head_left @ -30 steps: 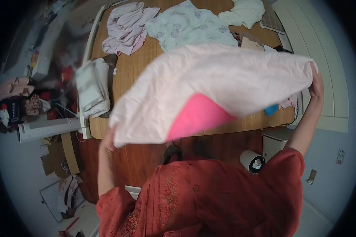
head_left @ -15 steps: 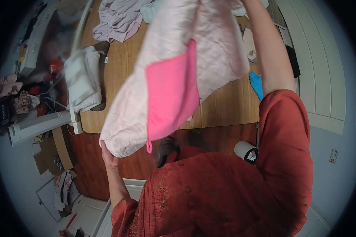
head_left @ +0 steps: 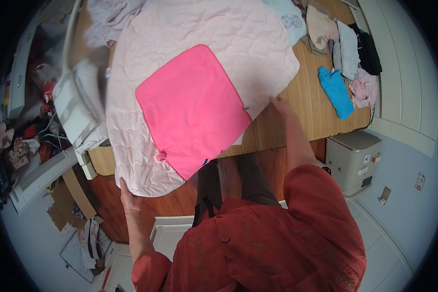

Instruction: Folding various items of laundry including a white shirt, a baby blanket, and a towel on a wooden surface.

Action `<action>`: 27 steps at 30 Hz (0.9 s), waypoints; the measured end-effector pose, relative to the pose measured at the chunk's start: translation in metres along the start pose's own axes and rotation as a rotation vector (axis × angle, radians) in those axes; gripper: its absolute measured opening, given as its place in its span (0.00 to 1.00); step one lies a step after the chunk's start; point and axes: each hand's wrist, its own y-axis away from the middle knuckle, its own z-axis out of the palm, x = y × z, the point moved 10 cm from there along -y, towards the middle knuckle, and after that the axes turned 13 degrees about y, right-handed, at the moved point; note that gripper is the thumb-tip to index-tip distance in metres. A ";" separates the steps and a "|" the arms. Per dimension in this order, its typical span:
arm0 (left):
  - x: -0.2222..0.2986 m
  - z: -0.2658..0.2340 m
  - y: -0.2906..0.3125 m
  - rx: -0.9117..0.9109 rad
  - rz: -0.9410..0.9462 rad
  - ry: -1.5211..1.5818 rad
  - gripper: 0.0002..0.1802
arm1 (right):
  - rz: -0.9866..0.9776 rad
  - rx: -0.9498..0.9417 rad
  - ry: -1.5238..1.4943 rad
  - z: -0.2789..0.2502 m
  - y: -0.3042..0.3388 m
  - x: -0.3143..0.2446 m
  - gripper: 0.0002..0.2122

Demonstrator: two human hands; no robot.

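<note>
A pale pink quilted blanket [head_left: 124, 112] lies spread over the table, its near left corner hanging past the table's front edge. A bright pink square pouch [head_left: 192, 107] with a small zip pull is on top of it and seems joined to it. My left hand [head_left: 130, 200] is closed on the blanket's hanging near left corner. At the right, my right hand [head_left: 281, 106] pinches the blanket's near right edge just above the tabletop. The fingertips of both hands are partly hidden by the cloth.
The wooden table [head_left: 309, 109] carries a blue folded garment [head_left: 337, 92], a pink bundle [head_left: 364, 90], black clothing [head_left: 368, 51] and a lilac garment [head_left: 109, 19]. White folded bedding [head_left: 78, 107] sits at the left edge. A grey cabinet [head_left: 353, 158] stands below right.
The blanket, held raised and partly folded before, has come down spread flatter on the table. My right hand has moved down and nearer from the far side; my left has lowered slightly.
</note>
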 end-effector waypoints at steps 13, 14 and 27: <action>-0.013 0.042 0.007 -0.142 -0.041 -0.073 0.29 | -0.380 -0.439 -0.419 0.063 0.134 -0.078 0.17; -0.013 0.043 0.003 -0.156 -0.055 -0.127 0.30 | -0.519 -0.621 -0.064 0.075 0.145 -0.072 0.16; 0.036 0.002 -0.049 0.011 0.072 -0.005 0.23 | -0.301 0.409 0.254 -0.087 -0.073 -0.100 0.25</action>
